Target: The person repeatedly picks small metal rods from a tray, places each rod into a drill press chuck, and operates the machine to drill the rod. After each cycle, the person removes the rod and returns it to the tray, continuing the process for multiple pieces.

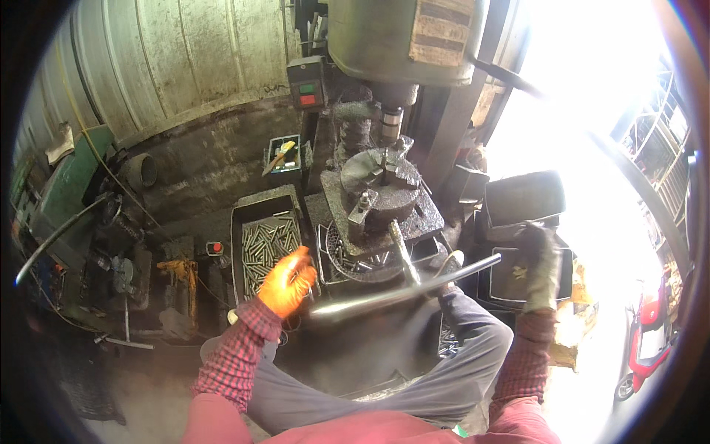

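My left hand (pixel 287 283), in an orange glove, is over the near right edge of a tray of short metal pins (pixel 268 248). Its fingers are curled together, and whatever they hold, if anything, is hidden. On the right, my right hand (pixel 540 259) wears a dark grey glove and is smeared by motion above a black bin (pixel 510 277). Between the hands stands a drill press with a round chuck fixture (pixel 381 181) on its table. A long shiny bar (pixel 407 285) slants across in front of it, apart from both hands.
A round mesh basket (pixel 344 255) and more pins sit under the press table. Behind are a switch box (pixel 306 83) and a small tray with a brush (pixel 281 154). Another machine (pixel 126 274) stands left. My legs flank a dark container (pixel 355 351).
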Demonstrator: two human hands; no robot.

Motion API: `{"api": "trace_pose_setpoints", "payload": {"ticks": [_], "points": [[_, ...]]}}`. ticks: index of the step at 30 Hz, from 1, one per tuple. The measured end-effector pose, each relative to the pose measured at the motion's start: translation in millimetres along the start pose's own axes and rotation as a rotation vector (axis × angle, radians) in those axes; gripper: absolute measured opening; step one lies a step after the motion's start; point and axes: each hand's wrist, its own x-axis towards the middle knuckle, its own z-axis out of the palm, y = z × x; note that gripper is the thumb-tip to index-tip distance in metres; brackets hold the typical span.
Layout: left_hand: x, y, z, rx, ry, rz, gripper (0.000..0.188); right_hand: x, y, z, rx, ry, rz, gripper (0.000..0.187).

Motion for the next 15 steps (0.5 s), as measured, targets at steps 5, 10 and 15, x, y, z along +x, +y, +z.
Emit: {"api": "trace_pose_setpoints", "payload": {"ticks": [5, 10, 15], "points": [[-21, 44, 65, 0.695, -0.262, 0.416, 0.094, -3, 72, 34, -0.501, -0.243, 0.137, 0.041], [-4, 32, 83, 0.608, -0.445, 0.054, 0.062, -5, 85, 56, 0.473, -0.057, 0.181, 0.042], [-14, -16, 94, 0.564, -0.351, 0.235, 0.048, -2, 50, 74, 1.341, -0.436, 0.372, 0.043]]}}
